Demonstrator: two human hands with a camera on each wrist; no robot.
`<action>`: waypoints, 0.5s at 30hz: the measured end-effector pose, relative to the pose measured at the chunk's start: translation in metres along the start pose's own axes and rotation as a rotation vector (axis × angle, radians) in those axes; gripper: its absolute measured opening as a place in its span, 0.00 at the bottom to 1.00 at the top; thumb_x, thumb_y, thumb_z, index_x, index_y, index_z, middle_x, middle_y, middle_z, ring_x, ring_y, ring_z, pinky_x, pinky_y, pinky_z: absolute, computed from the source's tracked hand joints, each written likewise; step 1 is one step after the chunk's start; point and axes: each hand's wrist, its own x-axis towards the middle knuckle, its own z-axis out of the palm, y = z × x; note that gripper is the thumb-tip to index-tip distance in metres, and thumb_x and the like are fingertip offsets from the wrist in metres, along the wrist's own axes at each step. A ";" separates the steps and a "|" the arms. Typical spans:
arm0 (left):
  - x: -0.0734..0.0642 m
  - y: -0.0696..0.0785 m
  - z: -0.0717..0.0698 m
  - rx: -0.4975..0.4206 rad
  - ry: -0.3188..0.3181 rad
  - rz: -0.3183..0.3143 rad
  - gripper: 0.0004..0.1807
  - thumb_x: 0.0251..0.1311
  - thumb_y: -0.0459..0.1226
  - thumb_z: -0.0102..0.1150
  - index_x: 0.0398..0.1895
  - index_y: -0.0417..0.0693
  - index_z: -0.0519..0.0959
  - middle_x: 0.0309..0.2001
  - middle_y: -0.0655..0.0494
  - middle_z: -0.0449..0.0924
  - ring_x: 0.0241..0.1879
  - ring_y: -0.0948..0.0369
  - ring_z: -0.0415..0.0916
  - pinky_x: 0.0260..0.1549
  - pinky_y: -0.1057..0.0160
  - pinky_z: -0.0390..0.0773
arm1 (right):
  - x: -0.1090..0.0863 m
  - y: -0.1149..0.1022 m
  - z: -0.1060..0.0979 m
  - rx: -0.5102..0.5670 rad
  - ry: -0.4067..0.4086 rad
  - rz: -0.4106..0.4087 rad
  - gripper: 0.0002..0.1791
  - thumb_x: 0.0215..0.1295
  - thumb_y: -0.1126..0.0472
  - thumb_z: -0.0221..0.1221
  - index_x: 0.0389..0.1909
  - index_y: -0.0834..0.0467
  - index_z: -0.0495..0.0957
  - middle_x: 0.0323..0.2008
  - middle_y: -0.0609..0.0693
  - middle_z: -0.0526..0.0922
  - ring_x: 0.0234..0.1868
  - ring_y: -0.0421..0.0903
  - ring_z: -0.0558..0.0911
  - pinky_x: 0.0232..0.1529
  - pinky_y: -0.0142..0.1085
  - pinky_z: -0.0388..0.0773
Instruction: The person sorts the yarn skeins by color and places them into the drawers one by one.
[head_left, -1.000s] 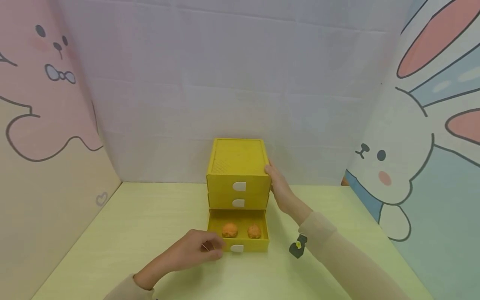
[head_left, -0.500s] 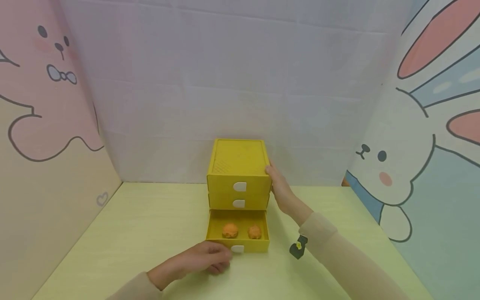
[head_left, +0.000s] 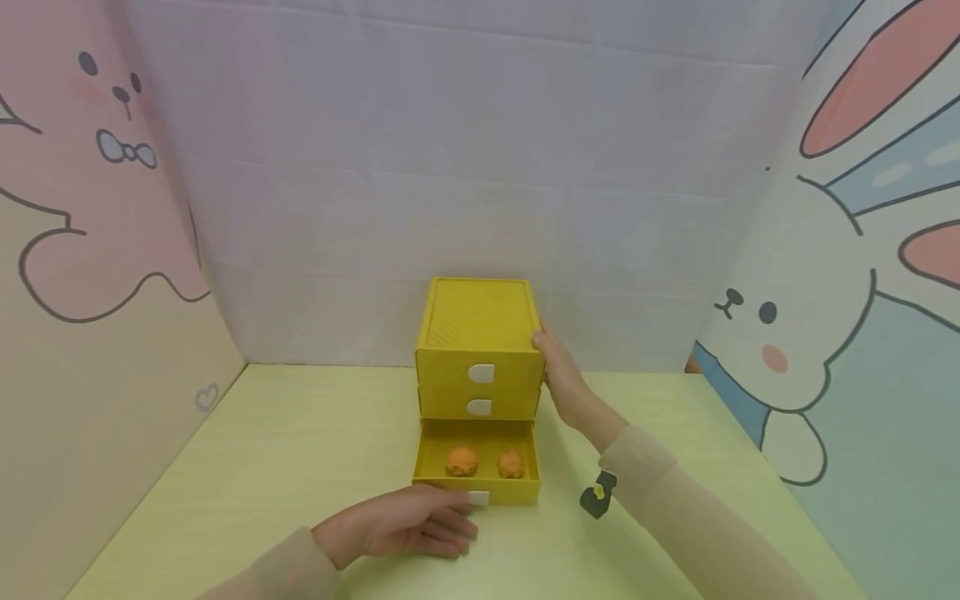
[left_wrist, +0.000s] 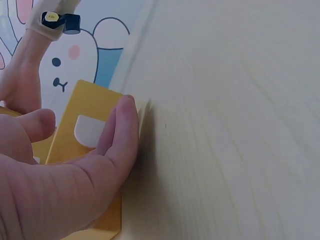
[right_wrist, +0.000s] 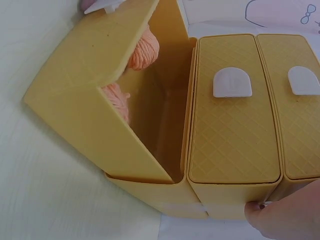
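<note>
A yellow drawer cabinet (head_left: 480, 312) has its bottom drawer (head_left: 517, 492) pulled out. Inside that drawer lie two small orange yarn balls, the left one (head_left: 461, 461) and the right one (head_left: 511, 463). My left hand (head_left: 401, 521) is at the drawer's front, fingers extended and loose, partly covering the white tab (left_wrist: 90, 131) in the left wrist view. Whether those fingers touch the drawer is hard to tell. Against the cabinet's right side rests my right hand (head_left: 566, 383), its thumb at the top edge; its other fingers are mostly hidden.
Two upper drawers, with a white tab (right_wrist: 232, 82) on the nearer one in the right wrist view, are closed. Behind the pale table (head_left: 322, 433) hangs a white cloth (head_left: 465, 167). Printed cartoon panels stand left and right (head_left: 810, 333).
My left hand has moved right and slightly down along the drawer front, and its curled fingers have straightened. The right hand and the drawer have stayed put.
</note>
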 end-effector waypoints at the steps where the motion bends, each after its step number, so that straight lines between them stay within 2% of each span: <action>1: 0.001 0.000 0.000 -0.025 -0.006 -0.007 0.33 0.79 0.50 0.57 0.69 0.28 0.72 0.53 0.42 0.87 0.48 0.54 0.88 0.53 0.55 0.88 | 0.000 0.000 0.000 0.000 0.002 0.001 0.34 0.87 0.47 0.37 0.88 0.40 0.40 0.87 0.42 0.43 0.86 0.46 0.41 0.84 0.57 0.42; 9: 0.004 -0.002 0.005 -0.188 -0.047 -0.017 0.35 0.82 0.48 0.52 0.72 0.23 0.67 0.59 0.37 0.83 0.60 0.46 0.83 0.65 0.47 0.80 | 0.000 0.003 -0.002 -0.006 -0.005 0.002 0.35 0.87 0.46 0.36 0.88 0.40 0.39 0.87 0.42 0.41 0.86 0.47 0.38 0.84 0.60 0.39; 15: 0.009 -0.003 0.010 -0.273 -0.023 -0.034 0.36 0.82 0.49 0.53 0.72 0.22 0.67 0.62 0.35 0.81 0.62 0.46 0.82 0.69 0.47 0.77 | 0.001 0.003 -0.002 -0.007 -0.009 0.002 0.35 0.88 0.46 0.36 0.88 0.41 0.39 0.87 0.42 0.41 0.86 0.46 0.38 0.84 0.58 0.40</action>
